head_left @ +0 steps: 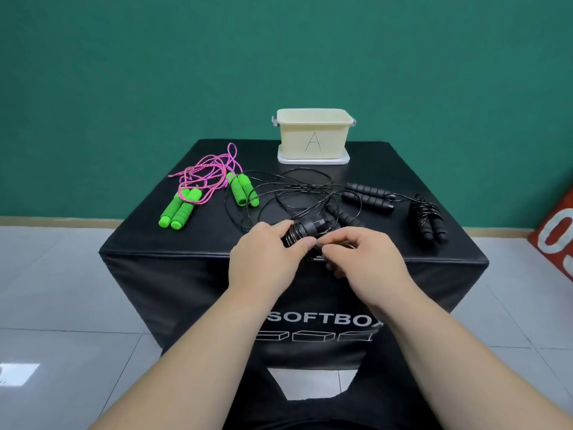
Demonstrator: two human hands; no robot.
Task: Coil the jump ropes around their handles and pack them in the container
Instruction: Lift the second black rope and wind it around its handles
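Note:
At the near edge of the black box, my left hand (266, 256) grips a pair of black handles (305, 232) with black cord partly wound round them. My right hand (362, 259) pinches the loose cord just beside that coil. Slack black cord (291, 193) loops over the middle of the box top. A coiled black jump rope (429, 220) lies at the right. Another pair of black handles (369, 196) lies behind my hands. The cream container marked "A" (313, 135) stands open at the far edge.
Two pairs of green foam handles (179, 211) (243, 189) with tangled pink rope (210, 170) lie at the left. The container sits on its white lid (313, 159). The black box reads "SOFTBOX" (322, 319). A red object (558, 234) leans at the right.

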